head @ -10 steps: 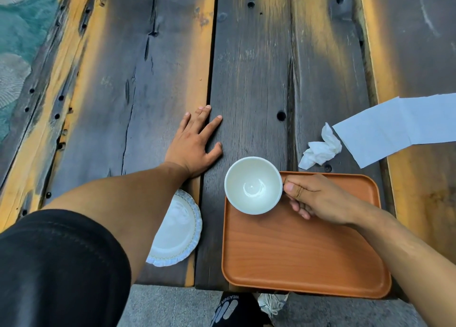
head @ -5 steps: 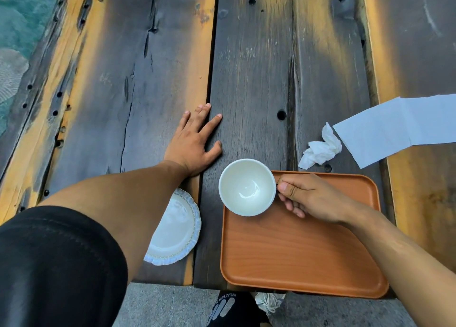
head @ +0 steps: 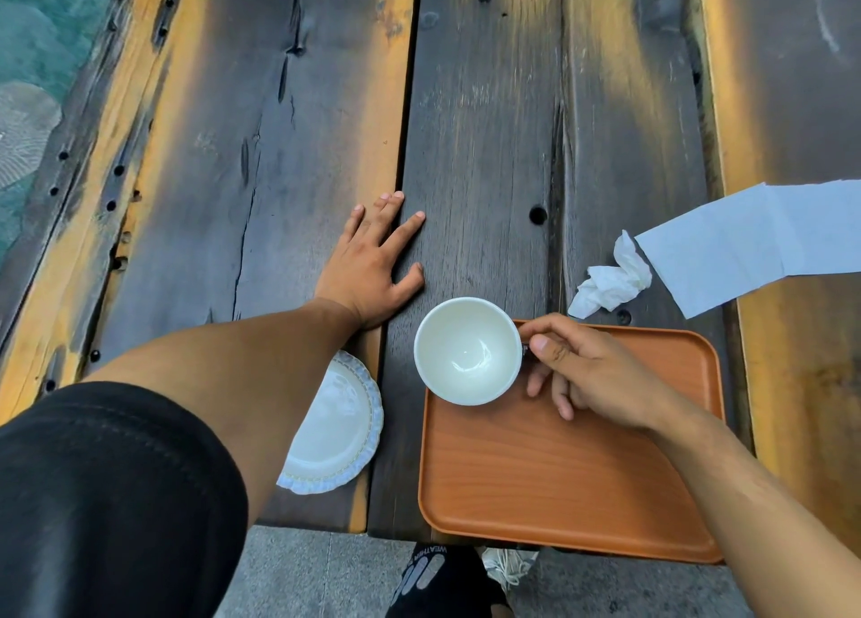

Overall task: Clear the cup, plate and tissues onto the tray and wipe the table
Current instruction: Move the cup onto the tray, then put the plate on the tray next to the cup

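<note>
My right hand grips the handle of an empty white cup, which sits over the far left corner of the orange tray; I cannot tell whether it touches the tray. My left hand lies flat on the dark wooden table, fingers spread, holding nothing. A white scalloped plate rests near the table's front edge, partly hidden under my left forearm. A crumpled white tissue lies just beyond the tray, and a flat unfolded tissue lies to its right.
The table is made of rough planks with gaps, knots and holes. Its front edge runs just under the tray and plate, with grey pavement and a dark shoe below. Teal patterned ground shows at the far left.
The cup in my right hand has shifted a little to the left, toward the tray's left corner. My left hand has stayed flat on the table.
</note>
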